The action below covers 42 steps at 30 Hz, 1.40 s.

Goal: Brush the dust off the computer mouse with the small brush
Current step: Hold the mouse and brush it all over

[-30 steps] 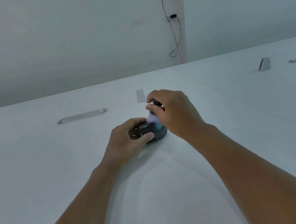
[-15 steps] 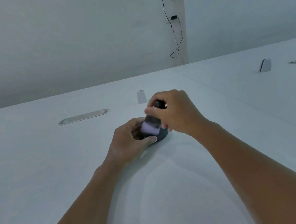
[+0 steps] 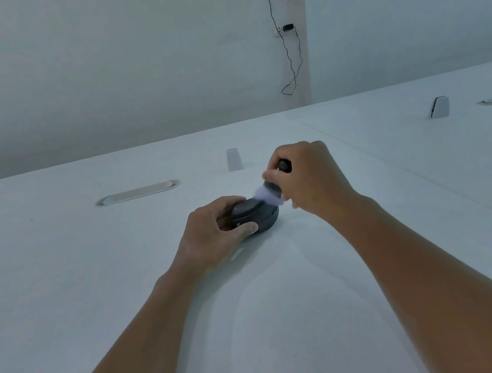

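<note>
A dark grey computer mouse (image 3: 253, 215) lies on the white table (image 3: 97, 300) in the middle of the view. My left hand (image 3: 214, 237) grips its near left side, thumb against the front edge and fingers over the top. My right hand (image 3: 309, 178) holds a small brush (image 3: 270, 194) with a dark handle and pale bristles. The bristles are blurred and rest over the far right end of the mouse. Most of the handle is hidden inside my fist.
An oval cable grommet (image 3: 137, 193) sits in the table at the far left. A small white bracket (image 3: 234, 159) stands just behind the mouse, another bracket (image 3: 439, 107) at the far right. Cables (image 3: 290, 55) hang on the wall behind.
The brush has swept from the left middle of the mouse back to its far right end. My right hand moved right and away with it. My left hand kept its hold.
</note>
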Motion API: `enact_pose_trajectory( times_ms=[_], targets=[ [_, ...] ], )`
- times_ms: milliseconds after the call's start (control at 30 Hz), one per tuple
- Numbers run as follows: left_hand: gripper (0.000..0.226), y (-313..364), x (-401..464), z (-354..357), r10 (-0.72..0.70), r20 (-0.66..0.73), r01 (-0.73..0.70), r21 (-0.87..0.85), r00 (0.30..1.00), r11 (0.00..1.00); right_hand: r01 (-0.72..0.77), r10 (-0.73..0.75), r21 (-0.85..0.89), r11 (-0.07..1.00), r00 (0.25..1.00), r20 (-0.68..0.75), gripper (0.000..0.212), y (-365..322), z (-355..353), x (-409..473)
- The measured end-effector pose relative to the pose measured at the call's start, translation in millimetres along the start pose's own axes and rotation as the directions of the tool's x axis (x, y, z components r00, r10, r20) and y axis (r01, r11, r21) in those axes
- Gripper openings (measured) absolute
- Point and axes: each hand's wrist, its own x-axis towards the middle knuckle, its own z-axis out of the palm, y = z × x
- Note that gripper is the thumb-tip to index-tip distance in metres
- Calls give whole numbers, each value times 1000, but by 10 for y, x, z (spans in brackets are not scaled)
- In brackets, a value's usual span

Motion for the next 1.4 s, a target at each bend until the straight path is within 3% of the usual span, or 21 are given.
enact_pose_trajectory(
  times_ms=[167, 333, 433, 533, 633, 733, 833, 900, 1033, 1267, 1400],
  targets=[
    [47, -1, -7, 18, 35, -23, -35, 9, 999, 999, 25, -27, 97, 995, 999, 22, 11, -3, 37, -55],
    [55, -51, 17, 3, 56, -10, -56, 33, 998, 998, -20, -15, 140, 990, 970, 244, 8, -12, 50, -74],
    [58, -47, 13, -21, 18, -3, -17, 35, 1000, 999, 33, -49, 114, 993, 989, 141, 8, -1, 93, -91],
    [57, -46, 15, -20, 25, 0, -25, 30, 1000, 999, 3, -28, 107, 994, 973, 231, 7, -5, 97, -82],
    [56, -45, 22, -29, 13, 2, -13, 52, 1000, 999, 47, -63, 131, 990, 990, 124, 8, -14, 106, -77],
    [56, -70, 34, -20, 41, 12, -42, 38, 999, 998, -4, -29, 151, 989, 975, 219, 8, -22, 131, -94],
    [59, -68, 32, -24, 1, 5, -1, 24, 1000, 1000, -4, -6, 131, 991, 997, 78, 10, -4, 117, -66],
    [61, -72, 34, -25, 15, 16, -15, 12, 1000, 1000, -40, 25, 158, 987, 995, 96, 10, 11, 98, -61],
    [60, -62, 0, -43, 42, 28, -41, -25, 999, 999, -165, 171, 121, 979, 984, -39, 13, 182, 62, -38],
    [25, 5, -29, -38, 41, 5, -40, -115, 999, 993, -269, 276, 219, 938, 961, -2, 10, 257, 29, -27],
    [28, 21, -63, -62, 33, 27, -29, -132, 999, 991, -263, 284, 223, 939, 956, -69, 12, 269, 7, -17]
  ],
)
